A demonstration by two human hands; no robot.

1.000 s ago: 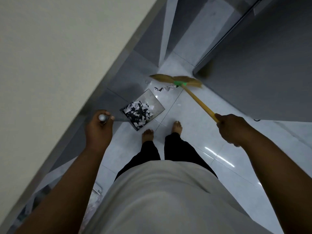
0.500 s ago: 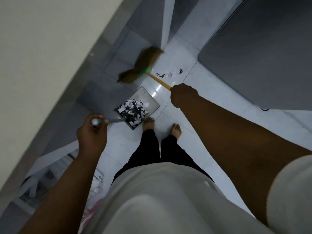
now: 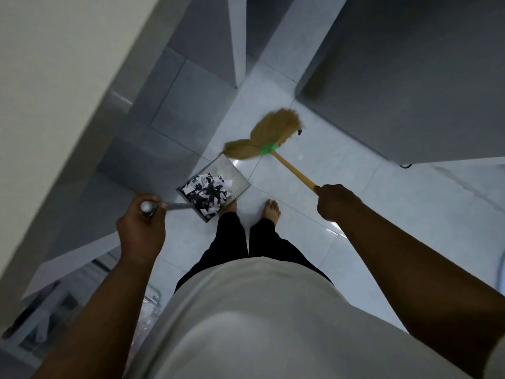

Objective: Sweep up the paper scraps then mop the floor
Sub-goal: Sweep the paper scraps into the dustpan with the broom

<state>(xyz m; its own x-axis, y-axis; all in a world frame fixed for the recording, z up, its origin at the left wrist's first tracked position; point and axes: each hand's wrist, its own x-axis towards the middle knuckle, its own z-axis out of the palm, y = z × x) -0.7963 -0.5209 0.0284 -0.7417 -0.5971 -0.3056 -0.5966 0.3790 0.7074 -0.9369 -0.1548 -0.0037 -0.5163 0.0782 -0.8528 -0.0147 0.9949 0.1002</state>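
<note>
A grey metal dustpan rests on the white tiled floor just ahead of my bare feet, with a heap of black-and-white paper scraps in it. My left hand is shut on the dustpan's long handle. My right hand grips the yellow stick of a straw broom with a green band. The bristles lie at the pan's open far edge. One small dark scrap sits by the bristle tips.
A cream wall with a grey tiled base runs along the left. A large grey door or cabinet face fills the upper right. A wire rack with clutter is at the lower left. White floor tiles stretch to the right.
The broom head swung from the left wall side back to the right and down to the pan's lip. The loose scraps seen on the floor earlier are gone. My right hand drew back.
</note>
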